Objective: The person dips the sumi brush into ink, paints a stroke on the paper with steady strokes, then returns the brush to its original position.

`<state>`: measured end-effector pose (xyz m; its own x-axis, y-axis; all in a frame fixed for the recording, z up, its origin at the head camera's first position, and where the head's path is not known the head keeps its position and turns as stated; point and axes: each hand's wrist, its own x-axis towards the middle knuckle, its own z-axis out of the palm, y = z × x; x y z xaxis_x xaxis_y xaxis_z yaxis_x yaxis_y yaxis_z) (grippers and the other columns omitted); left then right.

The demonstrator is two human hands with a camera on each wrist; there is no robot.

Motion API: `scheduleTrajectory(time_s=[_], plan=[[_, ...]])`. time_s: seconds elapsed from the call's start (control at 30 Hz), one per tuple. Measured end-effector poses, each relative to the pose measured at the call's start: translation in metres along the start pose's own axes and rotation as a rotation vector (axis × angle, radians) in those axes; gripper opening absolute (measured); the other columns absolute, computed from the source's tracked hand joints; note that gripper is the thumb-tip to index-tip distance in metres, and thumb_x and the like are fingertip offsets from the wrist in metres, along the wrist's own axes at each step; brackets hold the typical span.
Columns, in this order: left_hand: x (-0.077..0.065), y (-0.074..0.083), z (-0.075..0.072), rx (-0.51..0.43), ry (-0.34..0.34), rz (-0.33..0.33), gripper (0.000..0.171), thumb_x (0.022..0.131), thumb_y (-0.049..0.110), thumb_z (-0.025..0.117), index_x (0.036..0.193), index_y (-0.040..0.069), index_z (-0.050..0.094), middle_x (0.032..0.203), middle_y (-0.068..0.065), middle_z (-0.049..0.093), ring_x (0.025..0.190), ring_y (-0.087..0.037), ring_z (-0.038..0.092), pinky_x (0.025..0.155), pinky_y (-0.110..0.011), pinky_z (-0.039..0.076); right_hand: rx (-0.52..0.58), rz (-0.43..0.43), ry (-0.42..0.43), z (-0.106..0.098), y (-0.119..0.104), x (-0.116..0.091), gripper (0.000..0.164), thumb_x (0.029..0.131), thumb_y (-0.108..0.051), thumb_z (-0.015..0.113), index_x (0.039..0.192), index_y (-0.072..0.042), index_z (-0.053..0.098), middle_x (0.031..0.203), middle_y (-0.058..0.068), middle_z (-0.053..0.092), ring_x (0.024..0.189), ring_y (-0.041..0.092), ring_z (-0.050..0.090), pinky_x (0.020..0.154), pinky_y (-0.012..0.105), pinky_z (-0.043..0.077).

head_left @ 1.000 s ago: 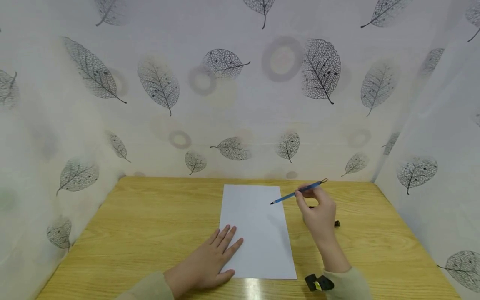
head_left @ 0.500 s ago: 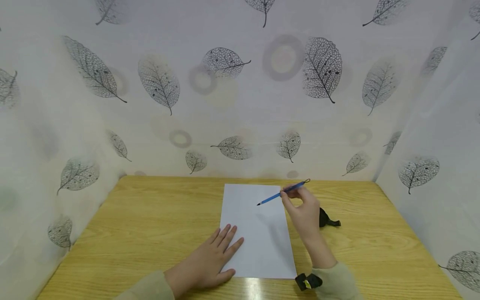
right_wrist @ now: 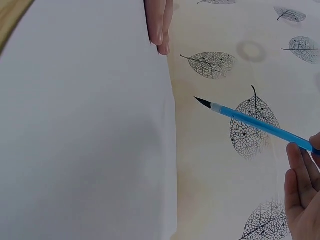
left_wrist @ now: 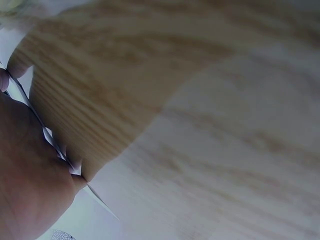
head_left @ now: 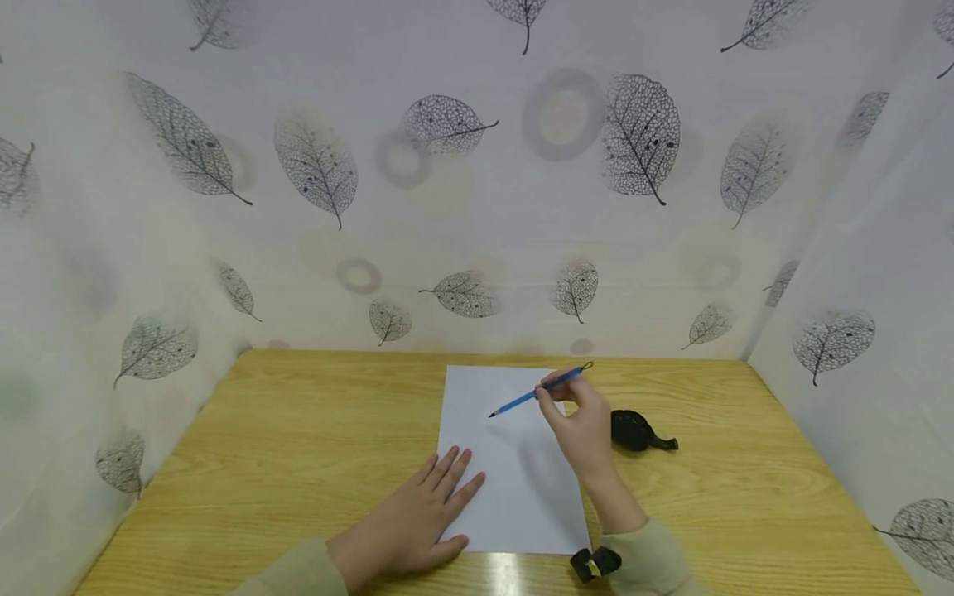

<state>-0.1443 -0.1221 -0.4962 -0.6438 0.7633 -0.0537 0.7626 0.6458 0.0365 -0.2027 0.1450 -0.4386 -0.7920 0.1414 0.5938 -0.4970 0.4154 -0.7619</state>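
A white sheet of paper [head_left: 507, 488] lies on the wooden table. My left hand [head_left: 417, 517] rests flat with spread fingers on its lower left part; in the left wrist view the same hand [left_wrist: 32, 170] shows at the left edge. Above the right side of the sheet, my right hand [head_left: 585, 422] pinches a blue brush pen [head_left: 517, 403] between thumb and fingers. Its black tip points left and down, over the upper middle of the paper. The right wrist view shows the brush pen [right_wrist: 265, 126] tilted, its dark bristle tip apart from the sheet.
Right of the paper lies a black, rounded object with a short stem [head_left: 637, 432], partly behind my right hand. A wood-grain table [head_left: 320, 430] spreads around the sheet. White leaf-printed curtains [head_left: 477, 207] stand behind and at both sides.
My right hand has moved left with the brush pen, bringing its tip from the paper's right part to its upper middle. The black object now shows more fully. My left hand stays put.
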Motion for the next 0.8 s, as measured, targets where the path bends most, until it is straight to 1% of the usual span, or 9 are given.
scheduleTrajectory(time_s=[0.07, 0.17, 0.3, 0.4, 0.5, 0.6, 0.7, 0.8], plan=[[0.0, 0.0, 0.0, 0.011, 0.011, 0.004, 0.078, 0.109, 0.067, 0.024, 0.17, 0.018, 0.027, 0.177, -0.019, 0.021, 0.164, -0.038, 0.023, 0.129, -0.056, 0.032, 0.007, 0.009, -0.001, 0.002, 0.0, -0.001, 0.013, 0.089, 0.005, 0.081, 0.098, -0.002, 0.075, 0.087, 0.01, 0.081, 0.077, 0.002, 0.071, 0.079, 0.011, 0.054], [0.0, 0.001, -0.002, -0.01, 0.009, 0.0, 0.077, 0.109, 0.066, 0.025, 0.17, 0.018, 0.027, 0.177, -0.019, 0.021, 0.164, -0.039, 0.022, 0.129, -0.057, 0.031, 0.022, 0.017, 0.002, 0.006, 0.0, -0.003, 0.013, 0.089, 0.004, 0.081, 0.098, -0.002, 0.075, 0.087, 0.01, 0.081, 0.077, 0.002, 0.071, 0.077, 0.012, 0.056], [0.0, 0.003, -0.009, -0.03, -0.028, -0.016, 0.076, 0.11, 0.064, 0.03, 0.17, 0.018, 0.026, 0.177, -0.019, 0.02, 0.165, -0.039, 0.021, 0.13, -0.057, 0.03, 0.033, 0.032, -0.002, 0.011, 0.0, -0.004, 0.013, 0.089, 0.005, 0.08, 0.098, -0.002, 0.075, 0.088, 0.011, 0.08, 0.076, 0.001, 0.07, 0.075, 0.015, 0.057], [0.0, 0.005, -0.012, -0.006, -0.059, -0.029, 0.076, 0.109, 0.063, 0.032, 0.17, 0.019, 0.024, 0.178, -0.017, 0.019, 0.165, -0.037, 0.02, 0.131, -0.055, 0.029, 0.02, 0.057, -0.019, 0.015, 0.001, -0.005, 0.014, 0.089, 0.005, 0.08, 0.098, -0.003, 0.074, 0.088, 0.009, 0.081, 0.076, 0.003, 0.071, 0.074, 0.02, 0.059], [0.001, 0.004, -0.012, 0.004, -0.055, -0.027, 0.076, 0.109, 0.063, 0.033, 0.17, 0.019, 0.025, 0.178, -0.017, 0.019, 0.165, -0.036, 0.021, 0.132, -0.053, 0.028, 0.004, 0.08, -0.038, 0.017, 0.002, -0.006, 0.014, 0.089, 0.003, 0.08, 0.098, -0.004, 0.074, 0.088, 0.008, 0.081, 0.076, 0.006, 0.073, 0.075, 0.025, 0.061], [0.0, 0.003, -0.01, -0.038, -0.037, -0.015, 0.076, 0.109, 0.063, 0.034, 0.17, 0.017, 0.027, 0.177, -0.019, 0.02, 0.165, -0.039, 0.021, 0.131, -0.056, 0.029, -0.005, 0.101, -0.058, 0.019, 0.001, -0.008, 0.013, 0.089, 0.002, 0.081, 0.099, -0.005, 0.074, 0.087, 0.008, 0.08, 0.075, 0.008, 0.073, 0.075, 0.028, 0.061], [0.0, 0.003, -0.01, -0.043, -0.033, -0.008, 0.075, 0.11, 0.062, 0.035, 0.169, 0.017, 0.028, 0.177, -0.02, 0.021, 0.164, -0.04, 0.022, 0.13, -0.056, 0.03, -0.024, 0.118, -0.073, 0.021, 0.002, -0.009, 0.012, 0.09, 0.0, 0.081, 0.099, -0.006, 0.074, 0.085, 0.007, 0.08, 0.074, 0.006, 0.073, 0.073, 0.029, 0.06], [0.0, 0.004, -0.013, -0.002, -0.045, -0.015, 0.075, 0.11, 0.061, 0.036, 0.169, 0.016, 0.028, 0.177, -0.02, 0.02, 0.165, -0.038, 0.022, 0.13, -0.055, 0.03, -0.029, 0.127, -0.086, 0.023, 0.002, -0.01, 0.012, 0.09, -0.001, 0.081, 0.098, -0.006, 0.074, 0.085, 0.007, 0.08, 0.073, 0.004, 0.072, 0.072, 0.029, 0.06]])
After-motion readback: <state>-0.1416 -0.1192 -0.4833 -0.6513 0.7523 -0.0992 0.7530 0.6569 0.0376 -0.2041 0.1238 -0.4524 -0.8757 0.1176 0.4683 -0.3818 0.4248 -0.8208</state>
